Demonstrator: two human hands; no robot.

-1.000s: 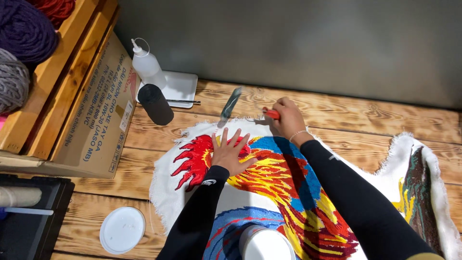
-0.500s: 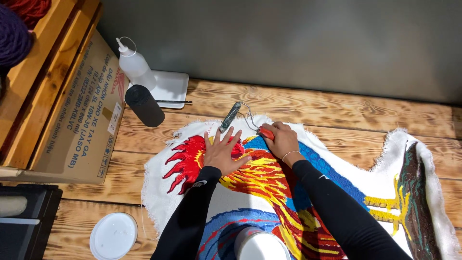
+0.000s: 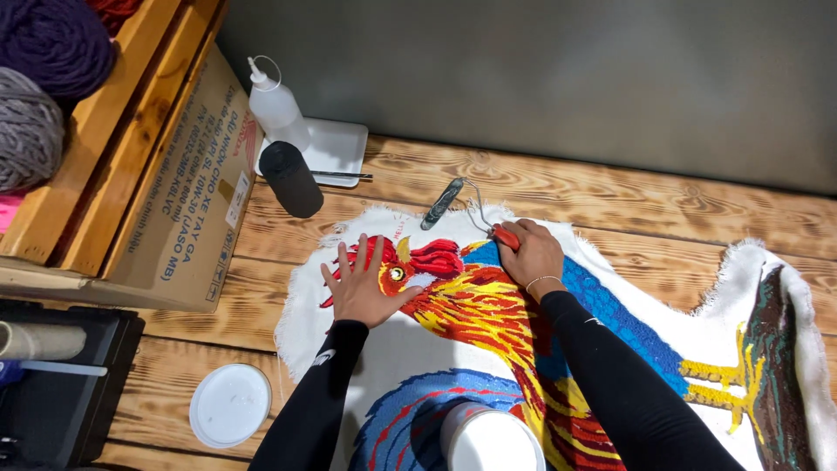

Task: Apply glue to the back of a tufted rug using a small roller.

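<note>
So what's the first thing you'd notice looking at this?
The bright rooster rug, red, yellow and blue on white cloth, spread over the wooden floor. The left hand lies flat on the rooster's head, while the right hand grips a red-handled roller near the rug's top edge. At top left, balls of purple and grey yarn sit in a wooden crate.

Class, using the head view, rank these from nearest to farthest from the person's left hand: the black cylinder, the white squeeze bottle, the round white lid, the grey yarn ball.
Measured from the left hand:
1. Black cylinder, above it, toward the wall.
2. Round white lid, below-left on the wooden floor.
3. White squeeze bottle, beyond the cylinder.
4. Grey yarn ball, far left in the crate.
</note>
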